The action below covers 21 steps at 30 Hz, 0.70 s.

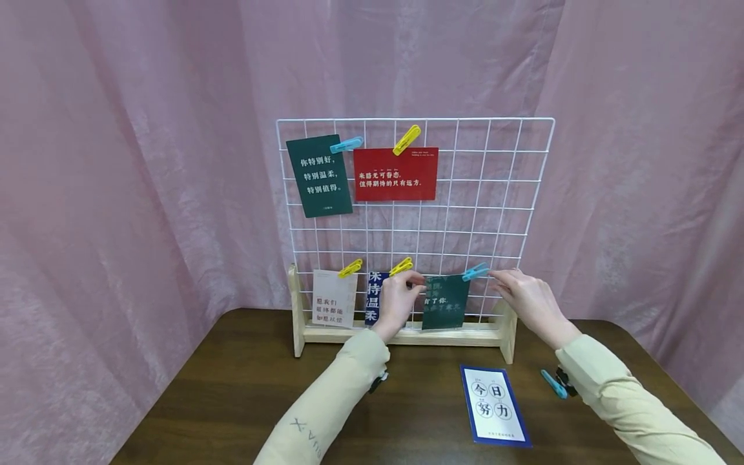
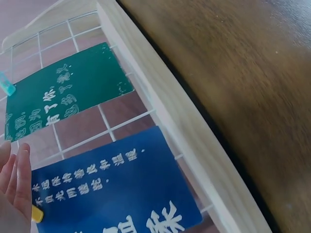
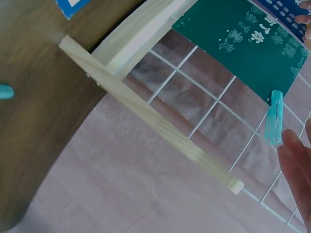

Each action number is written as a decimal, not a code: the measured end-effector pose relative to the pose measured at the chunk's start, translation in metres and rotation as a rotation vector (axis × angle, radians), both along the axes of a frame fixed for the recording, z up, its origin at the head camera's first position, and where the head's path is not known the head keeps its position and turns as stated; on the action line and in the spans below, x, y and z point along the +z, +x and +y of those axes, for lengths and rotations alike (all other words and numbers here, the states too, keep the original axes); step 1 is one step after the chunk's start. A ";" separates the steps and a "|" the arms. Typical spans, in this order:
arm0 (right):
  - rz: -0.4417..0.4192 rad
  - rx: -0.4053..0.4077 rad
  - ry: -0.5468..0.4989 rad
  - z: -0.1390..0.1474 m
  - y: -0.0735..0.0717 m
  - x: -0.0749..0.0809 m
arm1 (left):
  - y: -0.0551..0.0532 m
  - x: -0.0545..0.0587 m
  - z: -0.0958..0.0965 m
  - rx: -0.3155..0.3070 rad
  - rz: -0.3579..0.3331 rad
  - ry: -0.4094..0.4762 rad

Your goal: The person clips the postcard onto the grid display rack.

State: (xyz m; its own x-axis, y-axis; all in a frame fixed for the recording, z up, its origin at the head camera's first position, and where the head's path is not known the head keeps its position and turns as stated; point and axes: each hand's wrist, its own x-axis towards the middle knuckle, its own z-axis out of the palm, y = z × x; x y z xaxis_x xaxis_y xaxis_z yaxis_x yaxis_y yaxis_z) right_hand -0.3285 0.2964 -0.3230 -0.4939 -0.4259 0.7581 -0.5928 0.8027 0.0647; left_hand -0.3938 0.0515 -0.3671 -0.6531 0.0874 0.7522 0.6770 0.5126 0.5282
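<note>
A dark green card (image 1: pixel 444 302) hangs low on the white wire grid (image 1: pixel 465 230). A light-blue clothespin (image 1: pixel 476 272) is clipped at its upper right corner. My left hand (image 1: pixel 399 298) is at the card's upper left corner, in front of a dark blue card (image 2: pixel 116 179); in the left wrist view its fingers look loosely extended. Close beside the free end of the clothespin is my right hand (image 1: pixel 530 301). The right wrist view shows the right fingers (image 3: pixel 295 155) just off that clothespin, with nothing held between them.
A green card (image 1: pixel 320 175) and a red card (image 1: pixel 396 174) hang higher up, with a white card (image 1: pixel 334 299) at lower left. On the brown table (image 1: pixel 232 381) lie a blue-bordered card (image 1: pixel 496 405) and a loose blue clothespin (image 1: pixel 554 384). Wooden feet (image 1: pixel 295 310) hold the grid.
</note>
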 end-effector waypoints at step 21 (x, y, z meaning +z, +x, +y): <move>0.055 0.017 -0.029 0.035 0.050 -0.027 | 0.048 0.001 -0.011 -0.268 -0.160 0.033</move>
State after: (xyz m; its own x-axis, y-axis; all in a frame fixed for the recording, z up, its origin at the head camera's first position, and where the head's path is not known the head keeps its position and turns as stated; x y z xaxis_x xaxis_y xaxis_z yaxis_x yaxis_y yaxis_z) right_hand -0.2783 0.3310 -0.3499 -0.4441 -0.4114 0.7960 -0.6025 0.7946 0.0745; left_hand -0.3457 0.0405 -0.3661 -0.7203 0.2499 0.6471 0.6927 0.3078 0.6523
